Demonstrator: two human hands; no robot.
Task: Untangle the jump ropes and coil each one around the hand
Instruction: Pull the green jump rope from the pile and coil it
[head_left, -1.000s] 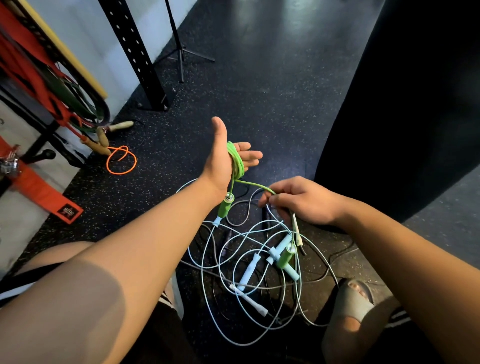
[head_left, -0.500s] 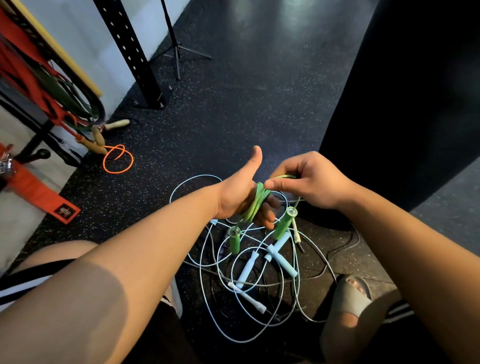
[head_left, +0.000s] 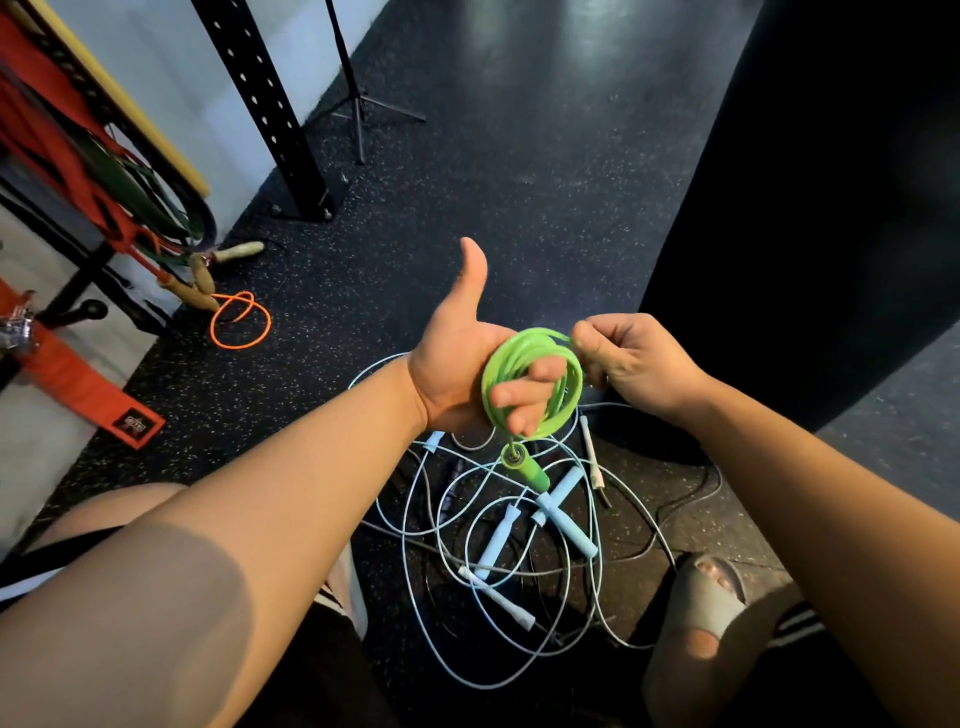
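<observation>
A green jump rope (head_left: 498, 364) is coiled in several loops around the fingers of my left hand (head_left: 457, 358), whose thumb points up. One green handle (head_left: 527, 466) dangles below the coil. My right hand (head_left: 623, 358) pinches the coil's upper right edge; whether it also holds the second green handle is hidden. On the floor beneath lies a tangle of pale blue ropes (head_left: 431, 525) with pale blue handles (head_left: 566, 512) and a white handle (head_left: 501, 600).
An orange rope (head_left: 241, 322) with wooden handles lies on the floor at the left, by a rack with red and green bands (head_left: 104, 171). A black perforated post (head_left: 280, 130) and a tripod stand (head_left: 358, 98) are behind. My sandalled foot (head_left: 711, 597) rests lower right.
Both hands have risen slightly from the pile. The last slack of green rope is wound onto my left hand, and only one green handle is seen dangling now.
</observation>
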